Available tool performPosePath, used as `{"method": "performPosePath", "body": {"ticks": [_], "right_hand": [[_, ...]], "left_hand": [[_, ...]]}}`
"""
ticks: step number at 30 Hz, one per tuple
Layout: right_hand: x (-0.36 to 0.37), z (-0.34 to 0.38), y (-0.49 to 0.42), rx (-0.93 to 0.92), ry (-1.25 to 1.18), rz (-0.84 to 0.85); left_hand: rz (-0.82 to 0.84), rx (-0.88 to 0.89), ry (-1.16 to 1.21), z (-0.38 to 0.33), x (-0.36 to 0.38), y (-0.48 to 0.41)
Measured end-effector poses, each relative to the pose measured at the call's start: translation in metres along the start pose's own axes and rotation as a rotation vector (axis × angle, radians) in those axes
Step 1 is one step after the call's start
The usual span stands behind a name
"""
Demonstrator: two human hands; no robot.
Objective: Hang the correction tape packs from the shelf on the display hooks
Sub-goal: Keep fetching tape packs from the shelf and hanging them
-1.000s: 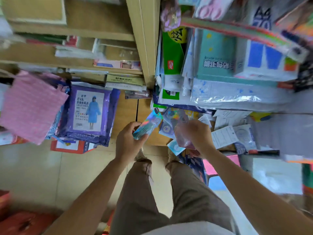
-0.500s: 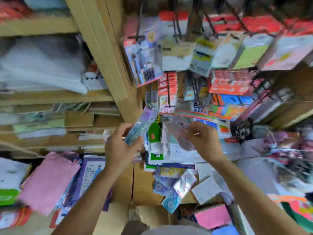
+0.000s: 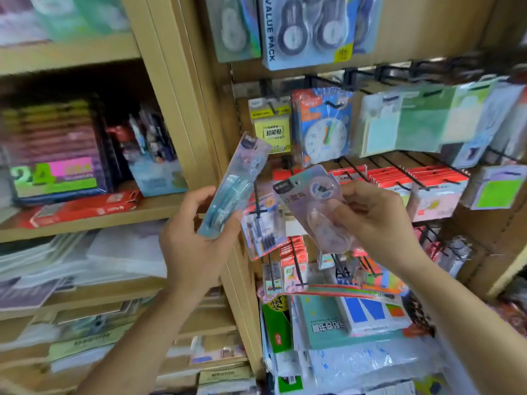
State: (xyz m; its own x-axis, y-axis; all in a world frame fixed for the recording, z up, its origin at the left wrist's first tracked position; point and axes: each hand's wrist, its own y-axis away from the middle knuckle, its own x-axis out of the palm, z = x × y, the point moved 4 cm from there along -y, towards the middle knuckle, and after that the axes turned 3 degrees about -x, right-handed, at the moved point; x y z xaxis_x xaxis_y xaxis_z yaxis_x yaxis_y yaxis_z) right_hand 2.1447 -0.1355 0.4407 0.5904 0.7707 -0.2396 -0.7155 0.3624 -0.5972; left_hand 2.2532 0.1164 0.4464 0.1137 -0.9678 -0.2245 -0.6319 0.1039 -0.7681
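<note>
You're in stationery shop. How you know: black wire hooks (image 3: 383, 74) w/ sealed packs hanging, e.g. "VALUE PACK" card (image 3: 308, 29), yellow sticky notes (image 3: 271, 132), toy clock pack (image 3: 323, 129), rows of same red packs (image 3: 393, 178). Wood shelves (image 3: 85, 218) on left hold paper stacks (image 3: 85, 258).

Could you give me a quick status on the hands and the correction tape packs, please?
Left grip holds blue pack. Right grip pinches pink pack. Neither hung yet. Crowded hooks ahead, blister pack hanging just behind.
</note>
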Motion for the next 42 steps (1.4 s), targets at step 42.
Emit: {"method": "performPosePath", "body": {"ticks": [42], "right_hand": [[0.021,0.170,-0.251,-0.191,-0.046,-0.208]], "left_hand": [[-0.573,0.468,0.230,-0.105,-0.015,-0.272]]}}
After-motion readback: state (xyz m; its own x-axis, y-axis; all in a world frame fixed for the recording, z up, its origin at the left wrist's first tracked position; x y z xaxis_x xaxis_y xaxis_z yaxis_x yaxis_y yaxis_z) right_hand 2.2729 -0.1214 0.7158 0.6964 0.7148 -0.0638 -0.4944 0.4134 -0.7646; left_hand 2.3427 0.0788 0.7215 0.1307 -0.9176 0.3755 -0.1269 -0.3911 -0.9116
